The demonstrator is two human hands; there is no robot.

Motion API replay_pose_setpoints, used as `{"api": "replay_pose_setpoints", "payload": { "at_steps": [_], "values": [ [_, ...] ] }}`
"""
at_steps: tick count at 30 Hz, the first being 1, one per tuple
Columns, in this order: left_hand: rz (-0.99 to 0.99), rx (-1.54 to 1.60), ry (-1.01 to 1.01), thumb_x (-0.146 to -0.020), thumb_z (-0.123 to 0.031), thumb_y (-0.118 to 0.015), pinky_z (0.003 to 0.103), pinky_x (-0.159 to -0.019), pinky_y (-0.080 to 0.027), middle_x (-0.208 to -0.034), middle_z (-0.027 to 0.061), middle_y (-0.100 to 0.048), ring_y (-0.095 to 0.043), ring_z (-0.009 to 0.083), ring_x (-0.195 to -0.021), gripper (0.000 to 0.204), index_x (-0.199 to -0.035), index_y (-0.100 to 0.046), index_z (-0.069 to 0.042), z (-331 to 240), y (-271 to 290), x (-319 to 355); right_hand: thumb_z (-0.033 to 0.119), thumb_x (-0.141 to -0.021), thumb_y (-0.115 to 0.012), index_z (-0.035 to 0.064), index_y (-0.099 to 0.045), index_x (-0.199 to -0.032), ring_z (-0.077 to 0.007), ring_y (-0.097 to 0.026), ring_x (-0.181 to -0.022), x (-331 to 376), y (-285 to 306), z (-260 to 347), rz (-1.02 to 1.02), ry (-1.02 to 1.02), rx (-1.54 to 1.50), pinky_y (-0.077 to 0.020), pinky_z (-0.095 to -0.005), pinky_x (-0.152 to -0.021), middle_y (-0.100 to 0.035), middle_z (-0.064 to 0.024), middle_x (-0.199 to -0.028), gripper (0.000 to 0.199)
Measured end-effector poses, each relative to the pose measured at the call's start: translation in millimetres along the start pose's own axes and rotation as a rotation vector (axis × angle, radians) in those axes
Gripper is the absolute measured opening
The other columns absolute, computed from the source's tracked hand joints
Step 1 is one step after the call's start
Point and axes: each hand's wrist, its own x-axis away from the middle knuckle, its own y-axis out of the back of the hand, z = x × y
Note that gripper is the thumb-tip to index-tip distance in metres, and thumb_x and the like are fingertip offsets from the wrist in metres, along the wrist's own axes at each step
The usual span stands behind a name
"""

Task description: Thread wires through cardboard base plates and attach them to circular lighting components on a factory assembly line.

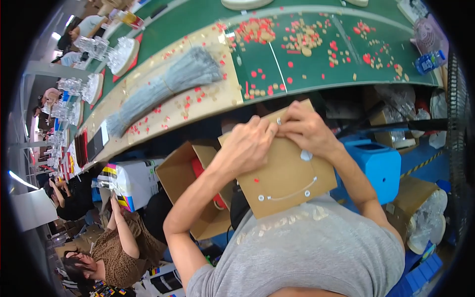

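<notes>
A square brown cardboard sheet (282, 180) leans against the front of my grey shirt, its upper part under both hands. My left hand (250, 146) lies over its upper left area with fingers curled and tips pressed together. Close beside it, my right hand (309, 131) pinches with bent fingers near the top edge. The fingertips almost meet by a small pale fitting (279, 120); what they grip is too small to make out. A thin pale cord (292, 196) curves between two white-ringed holes low on the sheet. A small red spot (257, 180) marks its left side.
On the green table (307, 74) ahead lie scattered red and tan discs (255, 30) and a bundle of grey strands (168, 81). An open carton (180, 171) stands left of me, a blue stool (373, 166) right. A co-worker (111, 242) sits at the lower left.
</notes>
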Motion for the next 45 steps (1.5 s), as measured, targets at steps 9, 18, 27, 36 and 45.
{"api": "replay_pose_setpoints", "payload": {
  "at_steps": [9,18,27,36,45],
  "values": [
    [-0.169,0.004,-0.040,-0.074,-0.007,-0.064,0.040,-0.063,-0.055,-0.080,0.0133,-0.063,-0.065,0.0283,-0.081,0.015,-0.087,-0.060,-0.001,0,-13,2,0.000,-0.073,-0.081,-0.0004,-0.076,-0.088,-0.0265,-0.061,-0.089,-7,2,-1,0.069,-0.069,-0.028,-0.0524,-0.0364,-0.077,-0.067,-0.0085,-0.090,0.016],
    [-0.222,-0.267,-0.008,-0.074,-0.013,-0.061,0.035,-0.053,-0.051,-0.077,0.0122,-0.063,-0.064,0.0246,-0.070,0.027,-0.092,-0.066,0.005,-21,-42,5,0.010,-0.079,-0.077,0.0004,-0.072,-0.082,-0.0267,-0.061,-0.089,-17,7,-1,0.176,-0.177,-0.038,-0.0501,-0.0380,-0.078,-0.064,-0.0086,-0.085,0.011],
    [-0.299,-0.315,0.219,-0.079,-0.013,-0.059,0.034,-0.048,-0.050,-0.070,0.0131,-0.063,-0.064,0.0227,-0.065,0.016,-0.082,-0.063,0.003,-55,-54,-12,0.011,-0.079,-0.070,0.0000,-0.067,-0.077,-0.0292,-0.064,-0.078,-74,22,-40,0.701,0.045,-0.030,-0.0499,-0.0409,-0.069,-0.061,-0.0104,-0.080,0.012],
    [-0.320,-0.238,0.387,-0.074,-0.009,-0.061,0.038,-0.056,-0.053,-0.074,0.0149,-0.063,-0.067,0.0280,-0.069,0.017,-0.087,-0.061,0.002,-56,-60,-15,0.014,-0.079,-0.072,0.0042,-0.073,-0.082,-0.0304,-0.068,-0.078,-105,15,-40,1.037,0.114,0.034,-0.0527,-0.0408,-0.069,-0.069,-0.0112,-0.079,0.011],
    [-0.639,0.288,0.307,-0.086,-0.007,-0.074,0.056,-0.113,-0.038,-0.119,0.0109,-0.065,-0.062,0.0324,-0.116,0.029,-0.114,-0.069,-0.007,-10,-55,28,0.017,-0.079,-0.084,0.0047,-0.073,-0.088,-0.0274,-0.067,-0.080,-4,-2,-6,-0.011,0.075,0.175,-0.0567,-0.0386,-0.069,-0.065,-0.0095,-0.086,0.020]
  ]
}}
